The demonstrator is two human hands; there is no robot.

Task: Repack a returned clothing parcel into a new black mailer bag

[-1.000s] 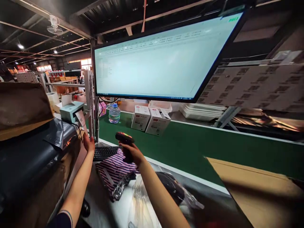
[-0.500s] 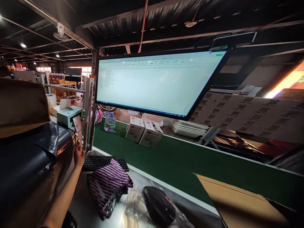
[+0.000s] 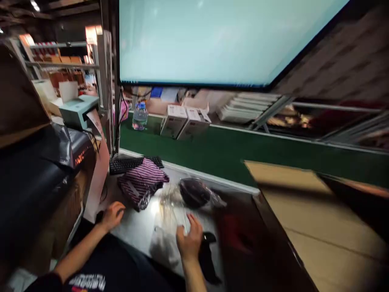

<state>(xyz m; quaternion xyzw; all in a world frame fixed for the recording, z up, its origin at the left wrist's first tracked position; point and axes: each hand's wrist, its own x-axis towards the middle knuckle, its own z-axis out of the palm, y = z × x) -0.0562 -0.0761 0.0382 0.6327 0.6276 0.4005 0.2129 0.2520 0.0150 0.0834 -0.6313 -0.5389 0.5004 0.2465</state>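
My right hand lies on a clear plastic bag on the metal worktop, fingers stretched forward over the film. A black object, too blurred to name, sits just right of that hand. My left hand rests low on the worktop near its left edge, fingers curled and smeared by motion. Ahead of it lie a striped pink and dark garment and a dark item in a clear bag.
A keyboard sits behind the garment under a large lit monitor. A green conveyor belt carries two white boxes and a water bottle. A label printer stands at the left. Cardboard lies at the right.
The view has dropped toward the worktop. My left hand came down from the printer's label to the worktop. My right hand, out of view half a second ago, now lies on the clear bag.
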